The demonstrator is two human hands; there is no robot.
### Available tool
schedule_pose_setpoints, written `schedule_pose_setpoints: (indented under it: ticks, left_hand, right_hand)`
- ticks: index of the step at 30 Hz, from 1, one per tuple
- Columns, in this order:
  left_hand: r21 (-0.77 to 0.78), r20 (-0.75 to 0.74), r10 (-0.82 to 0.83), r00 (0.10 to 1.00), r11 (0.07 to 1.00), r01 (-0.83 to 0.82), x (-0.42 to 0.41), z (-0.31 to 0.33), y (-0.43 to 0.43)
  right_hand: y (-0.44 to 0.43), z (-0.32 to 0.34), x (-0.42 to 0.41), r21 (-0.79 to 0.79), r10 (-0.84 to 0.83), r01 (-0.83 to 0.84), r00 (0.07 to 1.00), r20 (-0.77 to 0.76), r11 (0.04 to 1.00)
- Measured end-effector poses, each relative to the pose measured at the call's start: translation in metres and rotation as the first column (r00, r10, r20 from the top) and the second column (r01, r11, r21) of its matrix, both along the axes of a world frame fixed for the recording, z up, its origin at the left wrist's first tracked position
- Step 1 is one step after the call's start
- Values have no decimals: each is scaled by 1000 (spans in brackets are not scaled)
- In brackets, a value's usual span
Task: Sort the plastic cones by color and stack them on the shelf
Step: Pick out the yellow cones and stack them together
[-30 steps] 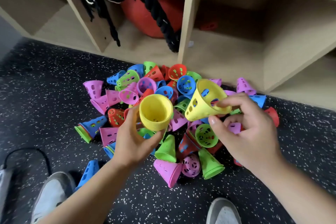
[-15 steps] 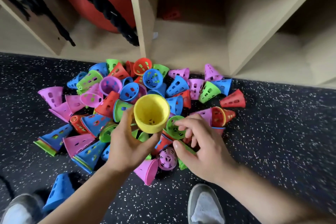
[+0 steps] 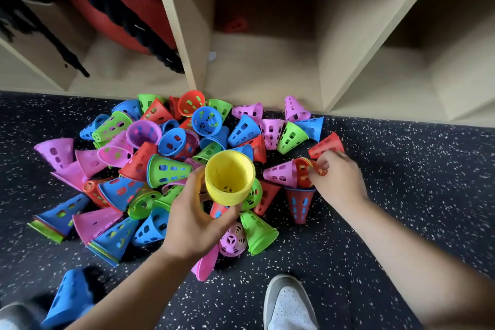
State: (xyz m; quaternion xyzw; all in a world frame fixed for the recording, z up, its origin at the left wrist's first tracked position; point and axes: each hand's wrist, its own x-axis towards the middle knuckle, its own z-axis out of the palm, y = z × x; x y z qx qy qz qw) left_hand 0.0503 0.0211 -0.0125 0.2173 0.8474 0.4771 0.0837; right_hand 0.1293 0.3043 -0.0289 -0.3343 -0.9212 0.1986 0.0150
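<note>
Cones (image 3: pixel 171 142) lie in a mixed heap at frame centre, on the floor (image 3: pixel 401 182) in front of the shelf (image 3: pixel 267 72).

**Grip.** The left hand (image 3: pixel 192 222) holds a yellow cone (image 3: pixel 229 181) above the heap. Fingers and thumb are curled round its wall, and its mouth faces the camera. The right hand (image 3: pixel 338 182) pinches the rim of a red cone (image 3: pixel 304 177) at the heap's right edge, touching a pink cone (image 3: pixel 280 174). A yellow rim appears nested with the red one.

**Hazards.**
- Nested cones may bind, so a one-handed pull could lift two colours together.
- A pinch on a thin rim may slip.
- The heap is loose, and disturbed neighbours may roll on their tapered walls.

**Materials.**
- Cones: thin, smooth moulded plastic, tapered, with slotted walls and a flared rim.
- Floor: dark speckled rubber, probably grippy.
- Shelf: matte board with flat, open compartments across the top of the frame.
</note>
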Motion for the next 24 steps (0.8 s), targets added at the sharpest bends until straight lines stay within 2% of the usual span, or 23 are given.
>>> schedule_pose_setpoints:
  ticks: [7,9,12,16,20,24]
  left_hand:
    - [-19,-13,21,1000,1000,-21,-5,4,1]
    - [-17,-13,27,1000,999,-28,-6,5,1]
    - [-4,-8,42,999,999,-42,-8,8,0]
    - [17,-16,55,998,998,-54,-11,11,-4]
    - [26,-14,76,997,997,-75,-15,14,-10]
    - [42,-12,114,993,993,-113,-22,21,-20]
  right_hand:
    - [-1,3,-11,82,78,-89,989,124,993]
    - [2,10,-10,136,63,-74,994,86,988]
    - [7,29,-10,197,26,-10,997,-79,980]
    - [0,59,-22,33,-52,61,972,-230,998]
    - [-16,66,-43,-200,-74,24,967,-245,979]
    - [-25,63,-59,-347,-73,-20,965,-254,938]
